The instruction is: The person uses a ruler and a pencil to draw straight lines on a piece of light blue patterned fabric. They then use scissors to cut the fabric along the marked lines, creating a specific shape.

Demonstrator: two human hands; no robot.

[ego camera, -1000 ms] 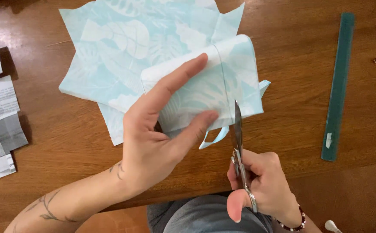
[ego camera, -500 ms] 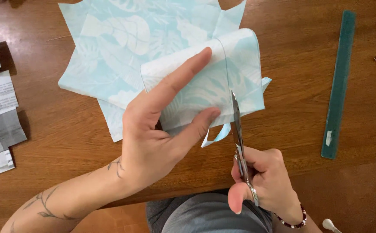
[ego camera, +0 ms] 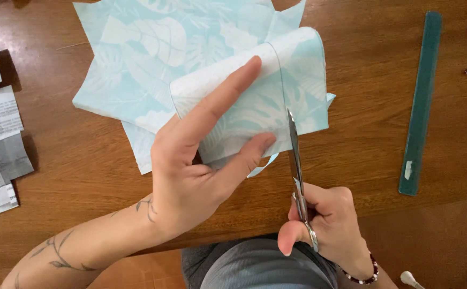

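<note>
The slim silver metal scissors (ego camera: 296, 163) have pushed a little further into the pale blue paper printed with white leaf shapes (ego camera: 153, 59) than half a second ago, and the blade tips now sit higher up the folded part, close to a thin pencilled line. The left hand (ego camera: 201, 160) has hardly shifted: forefinger stretched flat along the fold, thumb tucked under its near edge, so the folded flap is pinched between them. The right hand (ego camera: 324, 225) is closed around the scissor handles, thumb through one ring, with the blades nearly together on the paper's lower edge.

The paper lies on the brown, glossy wooden surface (ego camera: 83, 182), in the middle of the view towards the far side, several layers fanned out with pointed corners. Its folded flap looks soft and slightly curved, not creased sharp. A narrow cut strip (ego camera: 263, 165) curls down below the thumb.

A long, translucent dark green plastic ruler (ego camera: 420, 101) lies well apart to the right. Grey and white printed paper scraps (ego camera: 0, 139) lie at the left edge. A beaded bracelet (ego camera: 364, 275) circles the right wrist.
</note>
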